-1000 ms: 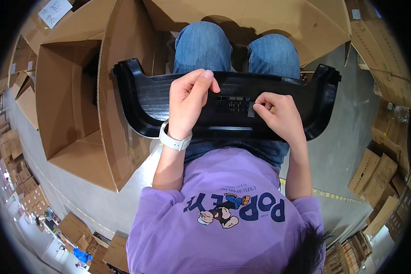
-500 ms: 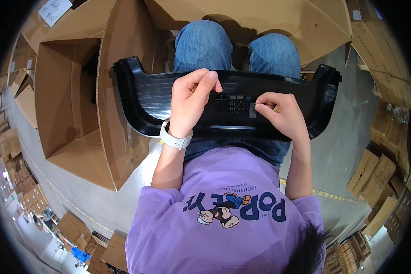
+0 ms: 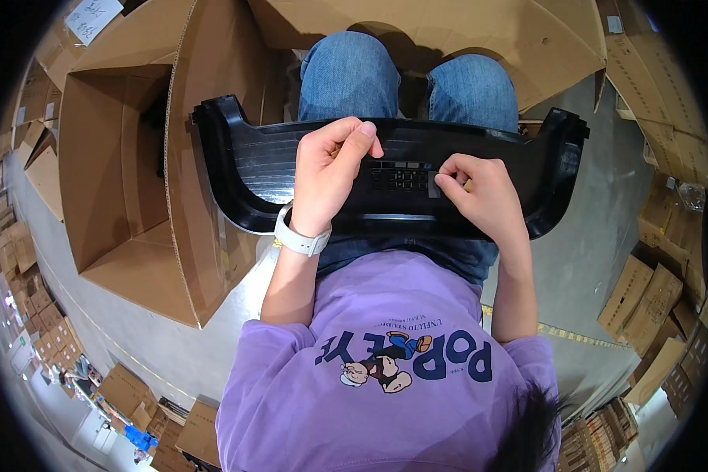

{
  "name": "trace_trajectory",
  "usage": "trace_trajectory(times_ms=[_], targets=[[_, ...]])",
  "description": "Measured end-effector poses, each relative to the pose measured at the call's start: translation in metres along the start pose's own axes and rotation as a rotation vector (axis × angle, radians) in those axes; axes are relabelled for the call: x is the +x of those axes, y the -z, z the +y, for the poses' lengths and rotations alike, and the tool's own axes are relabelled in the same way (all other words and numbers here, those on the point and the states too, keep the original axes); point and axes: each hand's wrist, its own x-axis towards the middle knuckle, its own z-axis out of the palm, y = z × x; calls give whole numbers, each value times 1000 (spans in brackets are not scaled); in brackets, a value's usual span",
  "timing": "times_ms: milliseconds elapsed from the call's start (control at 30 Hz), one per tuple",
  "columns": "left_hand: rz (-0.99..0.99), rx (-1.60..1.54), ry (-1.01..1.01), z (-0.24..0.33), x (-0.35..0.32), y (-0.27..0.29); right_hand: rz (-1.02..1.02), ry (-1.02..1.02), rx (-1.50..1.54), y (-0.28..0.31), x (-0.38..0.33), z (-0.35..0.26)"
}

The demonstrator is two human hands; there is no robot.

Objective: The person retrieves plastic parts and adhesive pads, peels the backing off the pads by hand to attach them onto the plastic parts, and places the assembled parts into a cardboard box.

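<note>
Across my thighs lies a long black plastic panel [image 3: 480,212] with raised, curved ends. In its middle is a patch of small raised shapes and slots [image 3: 401,179]. My left hand [image 3: 332,161], a white watch on its wrist, is curled closed over the panel left of that patch. Something small and yellowish shows between its fingers, too hidden to name. My right hand [image 3: 484,189] pinches with thumb and forefinger at the right edge of a small dark grey rectangular piece [image 3: 433,187] beside the patch. A yellowish bit also shows among the right fingers.
At my left stands a large open cardboard box [image 3: 126,173] with a dark thing inside. Another big cardboard sheet or box wall [image 3: 519,47] is beyond my knees. Stacked cartons [image 3: 653,307] line the right side, and more boxes stand behind at the left.
My right hand has shifted slightly left and up, its fingertips still at the small grey piece. My left hand stays nearly where it was. The panel has barely moved.
</note>
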Motion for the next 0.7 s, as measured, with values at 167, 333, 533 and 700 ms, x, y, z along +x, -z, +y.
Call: trace_trajectory(times_ms=[167, 333, 533, 700], targets=[[-2, 99, -14, 6, -1, 1, 18, -28, -115, -1, -1, -2], [1, 236, -40, 23, 1, 5, 107, -31, -147, -5, 3, -6], [114, 761, -390, 25, 44, 2, -99, -33, -388, 4, -9, -7], [-538, 1250, -609, 14, 77, -1, -77, 35, -216, 18, -31, -13]])
